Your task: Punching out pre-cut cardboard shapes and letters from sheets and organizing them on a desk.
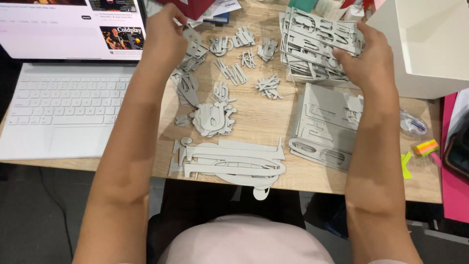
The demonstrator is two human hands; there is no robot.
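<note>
My left hand point(165, 34) reaches to the far middle of the wooden desk point(303, 173) and pinches a small grey cardboard cut-out piece point(191, 35) above a pile of similar pieces point(188, 78). Farther right, my right hand point(369, 58) grips the edge of a stack of grey punched-out cardboard sheets point(312, 39) and holds it slightly lifted. Several small heaps of grey parts point(242, 56) lie between the hands. A round cluster of pieces point(213, 119) and long flat pieces point(229, 164) lie near the front edge.
A white laptop point(63, 102) with a lit screen stands at the left. A white box point(430, 44) sits at the right rear. More grey sheets point(325, 124) lie under my right forearm. Coloured sticky notes point(425, 146), a clear wrapper point(413, 123) and a pink folder point(454, 190) are at the right.
</note>
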